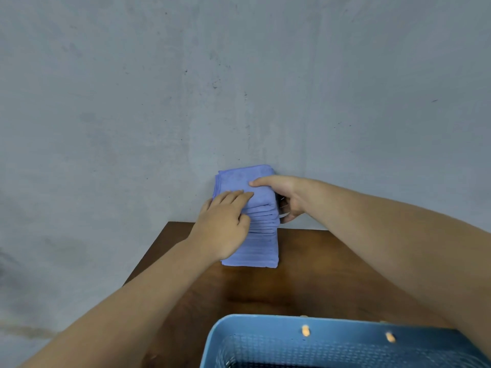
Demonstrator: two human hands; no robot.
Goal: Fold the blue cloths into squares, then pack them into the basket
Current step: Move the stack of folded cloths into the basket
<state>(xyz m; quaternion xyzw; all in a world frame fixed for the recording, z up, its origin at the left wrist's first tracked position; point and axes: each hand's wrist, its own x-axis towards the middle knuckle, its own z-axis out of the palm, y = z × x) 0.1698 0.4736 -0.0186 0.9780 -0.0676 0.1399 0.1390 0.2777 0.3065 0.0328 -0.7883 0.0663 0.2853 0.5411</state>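
One stack of folded blue cloths (256, 244) stands at the far edge of the brown bench (305, 285), against the grey wall (239, 75). Its layers are too many and too fine to count. The left hand (225, 224) lies on its top and left side with fingers straight, covering that edge. The right hand (288, 195) grips the right side, thumb on top, fingers curled partly out of sight. One blue basket (265, 322) sits nearest, cut off at the bottom.
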